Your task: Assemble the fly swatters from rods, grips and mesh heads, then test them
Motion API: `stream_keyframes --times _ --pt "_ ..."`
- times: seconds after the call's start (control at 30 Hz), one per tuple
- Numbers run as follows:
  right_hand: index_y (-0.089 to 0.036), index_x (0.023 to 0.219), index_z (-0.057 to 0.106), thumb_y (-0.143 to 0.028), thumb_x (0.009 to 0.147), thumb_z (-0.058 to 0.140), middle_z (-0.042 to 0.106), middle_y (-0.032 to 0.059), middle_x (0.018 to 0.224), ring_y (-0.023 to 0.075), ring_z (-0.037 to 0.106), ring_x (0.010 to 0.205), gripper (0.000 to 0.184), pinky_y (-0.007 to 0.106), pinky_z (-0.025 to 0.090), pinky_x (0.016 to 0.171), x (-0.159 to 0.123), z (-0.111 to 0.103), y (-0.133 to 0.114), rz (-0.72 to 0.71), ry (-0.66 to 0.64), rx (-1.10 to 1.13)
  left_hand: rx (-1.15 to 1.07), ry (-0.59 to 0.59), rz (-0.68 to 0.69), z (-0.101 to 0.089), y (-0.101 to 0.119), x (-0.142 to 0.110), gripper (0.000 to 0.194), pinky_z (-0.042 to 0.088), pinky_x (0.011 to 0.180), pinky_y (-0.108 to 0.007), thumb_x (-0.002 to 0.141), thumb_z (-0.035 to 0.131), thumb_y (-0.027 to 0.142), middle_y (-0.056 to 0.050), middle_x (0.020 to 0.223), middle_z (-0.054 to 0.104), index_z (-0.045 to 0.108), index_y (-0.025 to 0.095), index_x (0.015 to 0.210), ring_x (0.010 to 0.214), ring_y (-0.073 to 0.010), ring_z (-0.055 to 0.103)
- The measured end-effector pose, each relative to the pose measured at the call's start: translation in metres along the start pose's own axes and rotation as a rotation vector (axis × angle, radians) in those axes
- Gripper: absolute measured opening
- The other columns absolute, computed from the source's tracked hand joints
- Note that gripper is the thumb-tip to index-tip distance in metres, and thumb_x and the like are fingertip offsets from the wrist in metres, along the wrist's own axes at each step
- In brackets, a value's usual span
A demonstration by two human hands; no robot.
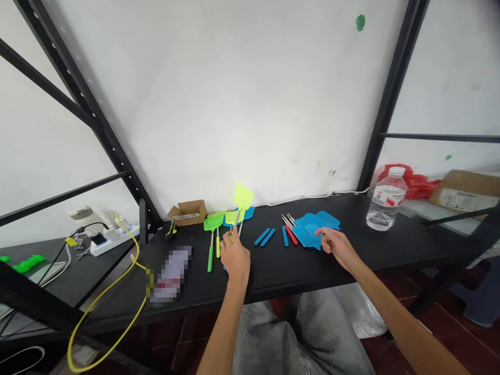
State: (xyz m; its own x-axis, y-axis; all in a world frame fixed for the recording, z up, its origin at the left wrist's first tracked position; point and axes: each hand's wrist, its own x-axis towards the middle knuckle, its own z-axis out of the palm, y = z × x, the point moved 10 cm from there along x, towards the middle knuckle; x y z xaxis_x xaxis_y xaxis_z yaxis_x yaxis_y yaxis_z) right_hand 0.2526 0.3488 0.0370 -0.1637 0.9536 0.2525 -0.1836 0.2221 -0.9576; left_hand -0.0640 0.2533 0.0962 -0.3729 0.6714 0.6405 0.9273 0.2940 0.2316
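My left hand (235, 256) is closed round the thin metal rod of a yellow-green fly swatter (242, 197), whose head stands raised above the black table (390, 245). Two more green swatters (214, 222) lie flat just left of it, over a blue one (248, 212). My right hand (336, 245) rests with curled fingers on the edge of a pile of blue swatter heads (312, 227). Between my hands lie blue handles (264, 236), a red handle (291, 234) and several metal rods (288, 220).
A small open cardboard box (188, 211) sits at the back left. A water bottle (385, 200) stands to the right, with a red bag (414, 183) and a carton (464, 194) beyond. A yellow cable (102, 297) and a power strip (113, 236) are to the left.
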Motion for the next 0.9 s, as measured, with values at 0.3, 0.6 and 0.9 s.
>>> stream_keyframes --times 0.3,0.6,0.9 --pt "-0.015 0.082 0.064 -0.049 0.089 0.058 0.038 -0.0049 0.049 0.0099 0.032 0.048 0.035 0.027 0.024 0.048 0.000 -0.002 0.000 -0.025 0.012 -0.047 0.159 -0.115 0.031 0.021 0.004 -0.006 0.031 0.043 0.089 -0.047 0.084 0.046 0.018 -0.017 0.120 0.062 0.070 0.010 0.101 0.107 -0.0343 0.055" --pt "-0.016 0.080 0.064 -0.053 0.085 0.061 0.037 -0.0055 0.048 0.0101 0.031 0.047 0.038 0.026 0.024 0.047 0.000 -0.003 0.000 -0.022 0.024 -0.060 -0.006 -0.048 0.150 0.018 0.015 -0.007 0.034 0.036 0.101 -0.051 0.085 0.051 0.022 -0.015 0.139 0.053 0.066 0.019 0.115 0.126 -0.0341 0.048" --pt "-0.020 0.080 0.068 -0.050 0.086 0.056 0.062 0.0032 0.067 0.0190 0.054 0.061 0.033 0.031 0.039 0.062 -0.012 -0.009 -0.029 -0.191 0.230 -0.716 -0.244 -0.262 0.485 0.027 0.053 -0.018 0.025 0.044 0.088 -0.041 0.092 0.047 0.023 -0.006 0.106 0.069 0.067 0.024 0.107 0.099 -0.0260 0.060"
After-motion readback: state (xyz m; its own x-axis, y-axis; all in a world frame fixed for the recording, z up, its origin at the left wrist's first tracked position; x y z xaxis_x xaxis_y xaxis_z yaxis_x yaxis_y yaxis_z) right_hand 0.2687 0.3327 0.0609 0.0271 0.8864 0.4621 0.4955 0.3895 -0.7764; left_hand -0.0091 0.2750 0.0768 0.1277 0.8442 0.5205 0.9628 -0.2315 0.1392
